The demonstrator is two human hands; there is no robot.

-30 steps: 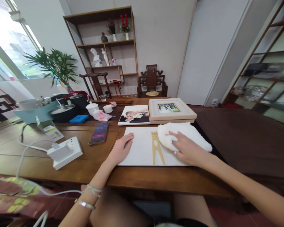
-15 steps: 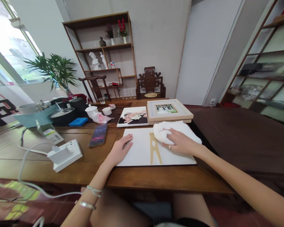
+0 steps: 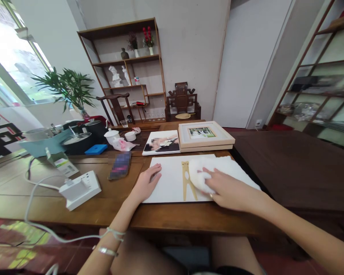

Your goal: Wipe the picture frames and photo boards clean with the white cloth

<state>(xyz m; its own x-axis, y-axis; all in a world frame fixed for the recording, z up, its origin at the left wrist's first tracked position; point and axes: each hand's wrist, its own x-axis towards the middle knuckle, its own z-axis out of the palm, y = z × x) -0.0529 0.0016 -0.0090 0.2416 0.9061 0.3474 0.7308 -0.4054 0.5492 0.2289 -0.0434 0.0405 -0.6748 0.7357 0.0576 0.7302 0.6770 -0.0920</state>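
Note:
A white board (image 3: 166,183) lies flat near the table's front edge. My left hand (image 3: 149,181) rests on its left side, fingers stretched out and holding nothing. Across the board's right part spreads a white cloth (image 3: 232,168), which runs past the right edge. My right hand (image 3: 223,187) presses down on the cloth, its fingers curled into a bunched part. Just left of that bunch is a tan, two-legged shape with an animal-like head (image 3: 185,179); I cannot tell whether it is printed or a loose piece.
Behind the board are a photo panel (image 3: 163,142) and a light wooden picture frame (image 3: 208,133) on top of another. To the left stand a white power strip (image 3: 84,187) with a cable, a blue block (image 3: 96,149), a white teapot (image 3: 111,135) and a dark pot (image 3: 77,143).
My right hand has drawn the cloth toward me and slightly right over the board. More of the board's far edge shows. My left hand stays in place on the board.

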